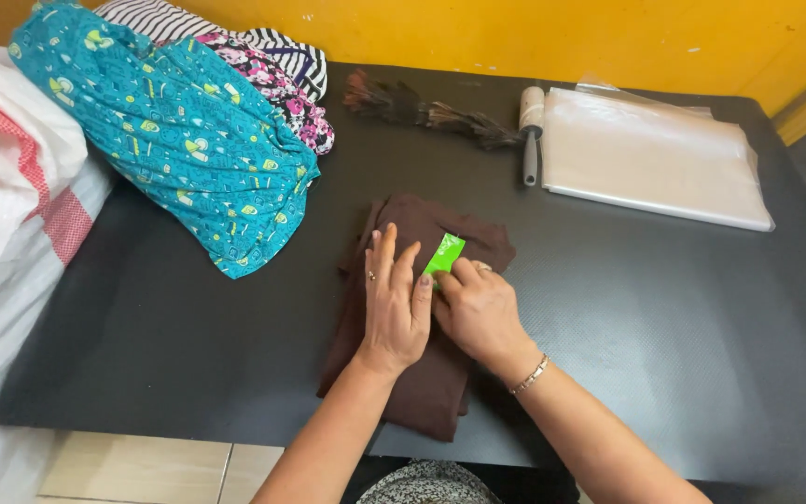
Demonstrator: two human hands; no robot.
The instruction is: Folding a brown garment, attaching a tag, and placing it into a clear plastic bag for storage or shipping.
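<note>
Left hand (392,303): flat, fingers spread, palm down on the folded dark brown garment (422,373); grips nothing, only presses. Right hand (479,313): also resting on the garment, just beside the left, fingertips touching the lower end of a small green tag (444,254). Whether the fingers pinch the tag or merely rest on it cannot be told. The tag lies tilted on the garment's upper part, directly ahead of both hands.

Garment sits near the middle of the black table (655,308), its lower end close to the near edge. Bare tabletop lies to the right of the right hand and to the left of the left hand.

Further out: teal patterned cloth (179,131) at far left, overlapping a floral cloth (291,93). A lint roller (531,131) and a stack of clear plastic bags (650,154) lie at far right, well apart from the hands.
</note>
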